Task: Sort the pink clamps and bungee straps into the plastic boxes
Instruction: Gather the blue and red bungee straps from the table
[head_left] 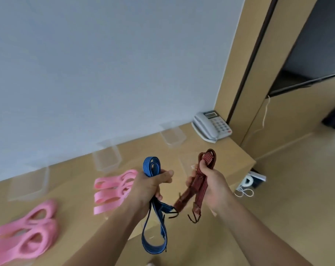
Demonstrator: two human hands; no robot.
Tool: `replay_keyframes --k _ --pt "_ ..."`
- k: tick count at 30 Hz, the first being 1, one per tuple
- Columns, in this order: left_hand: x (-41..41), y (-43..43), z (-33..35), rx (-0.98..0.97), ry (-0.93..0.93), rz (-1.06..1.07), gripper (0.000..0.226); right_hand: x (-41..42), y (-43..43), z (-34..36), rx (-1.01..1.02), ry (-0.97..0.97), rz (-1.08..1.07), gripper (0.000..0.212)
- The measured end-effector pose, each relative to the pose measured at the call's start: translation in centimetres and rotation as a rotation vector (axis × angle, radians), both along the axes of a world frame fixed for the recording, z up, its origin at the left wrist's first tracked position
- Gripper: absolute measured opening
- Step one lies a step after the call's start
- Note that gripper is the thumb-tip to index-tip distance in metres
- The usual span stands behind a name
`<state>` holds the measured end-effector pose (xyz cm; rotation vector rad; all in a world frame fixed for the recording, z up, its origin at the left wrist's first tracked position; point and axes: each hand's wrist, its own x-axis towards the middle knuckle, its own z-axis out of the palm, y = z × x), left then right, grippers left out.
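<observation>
- Wall panel (105, 64), pale grey, backs the tan worktop (76, 179).
- Clear plastic boxes (107, 158) line the wall; pink clamps (109, 196) lie in front of them.
- Telephone (212, 124) sits in the corner.
- Left hand (149, 187) has its fingers clamped on a blue bungee strap (148, 166); right hand (210, 185) has its fingers clamped on a red bungee strap (208, 159).

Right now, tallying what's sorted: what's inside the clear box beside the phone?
The box looks empty; only the desk shows through its clear walls. Nothing hides its inside.

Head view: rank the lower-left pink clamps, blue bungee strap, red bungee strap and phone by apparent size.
1. lower-left pink clamps, partly cropped, nearest camera.
2. blue bungee strap.
3. red bungee strap.
4. phone, though farther away, so true size unsure.
</observation>
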<state>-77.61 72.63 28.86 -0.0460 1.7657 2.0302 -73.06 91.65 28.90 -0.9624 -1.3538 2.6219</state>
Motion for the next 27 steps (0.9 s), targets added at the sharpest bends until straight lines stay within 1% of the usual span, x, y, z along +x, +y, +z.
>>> replay_keyframes --k 3,4,5,6,7,9,10,11,12,15,18,21,22,24,26,27 --pt "-4.0 1.0 -1.2 0.016 -0.062 -0.021 0.033 -2.7 2.6 -1.2 0.198 -0.065 0.019 0.023" --pt "-5.2 1.3 -1.4 0.016 -0.075 -0.03 0.032 -3.9 3.3 -1.7 0.304 -0.087 0.041 0.024" --pt "-6.7 1.5 -1.8 0.017 -0.095 -0.039 0.032 -5.6 3.9 -2.2 0.456 -0.111 0.08 0.024" --pt "-7.5 1.6 -1.9 0.019 -0.108 -0.048 0.032 -7.0 4.4 -2.6 0.667 -0.131 0.146 0.023" --pt "-7.9 1.7 -1.9 0.022 -0.112 -0.057 0.031 -8.1 4.8 -2.9 0.934 -0.149 0.246 0.021" --pt "-10.0 1.7 -2.3 0.027 -0.131 -0.065 0.03 -11.6 5.2 -3.9 1.482 -0.202 0.522 0.019" --pt "-11.0 1.6 -2.7 0.024 -0.142 -0.068 0.03 -13.2 5.3 -4.4 1.693 -0.225 0.656 0.02" --pt "-11.9 1.4 -3.0 0.021 -0.153 -0.07 0.031 -14.8 5.4 -5.1 1.838 -0.227 0.764 0.021" --pt "-12.7 1.3 -3.4 0.02 -0.168 -0.065 0.032 -16.2 5.4 -5.8 1.931 -0.221 0.853 0.022" --pt "-14.2 1.3 -4.6 0.013 -0.204 -0.051 0.036 -19.1 5.4 -8.1 2.062 -0.216 1.029 0.028" --pt "-15.3 1.9 -5.4 -0.016 -0.216 -0.055 0.036 -20.3 6.0 -10.1 2.127 -0.246 1.084 0.031" --pt "-15.8 3.2 -6.0 -0.075 -0.206 -0.076 0.034 -20.2 6.9 -11.6 2.117 -0.279 1.13 0.04" --pt "-15.9 3.6 -6.1 -0.099 -0.193 -0.091 0.035 -20.2 7.2 -11.9 2.111 -0.281 1.138 0.047" --pt "-16.1 4.8 -6.0 -0.187 -0.152 -0.118 0.038 -20.2 7.8 -12.0 2.099 -0.259 1.132 0.069" --pt "-16.3 6.3 -6.1 -0.354 -0.082 -0.128 0.045 -19.9 8.6 -11.7 2.02 -0.217 1.099 0.096" --pt "-16.4 7.2 -6.1 -0.44 -0.036 -0.132 0.047 -19.6 9.3 -11.6 1.98 -0.188 1.06 0.103"
